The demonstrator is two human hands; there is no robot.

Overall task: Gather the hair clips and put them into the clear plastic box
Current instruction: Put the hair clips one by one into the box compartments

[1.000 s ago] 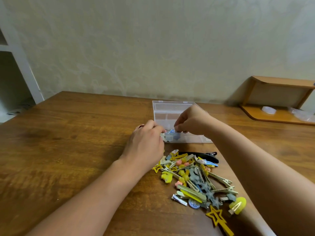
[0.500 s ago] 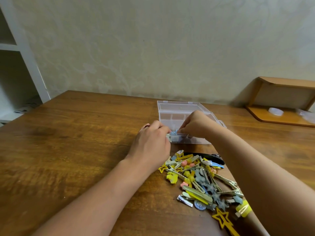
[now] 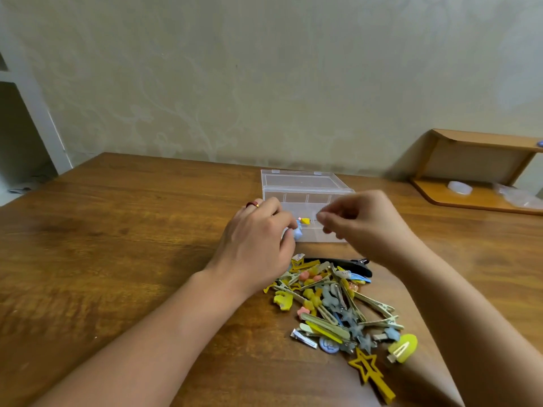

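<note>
Left hand [image 3: 258, 242] pinches a pale blue clip [image 3: 298, 234] at the clear plastic box [image 3: 305, 183] front; right hand [image 3: 364, 221] loosely curled, contents unclear. Clip pile [image 3: 335, 306] just before box: light, stiff; grip mid-shank.

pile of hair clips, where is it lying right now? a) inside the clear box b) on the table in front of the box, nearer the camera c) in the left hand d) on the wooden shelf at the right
b: the pile of hair clips lies on the table between the forearms, nearer the camera than the clear plastic box.
</note>
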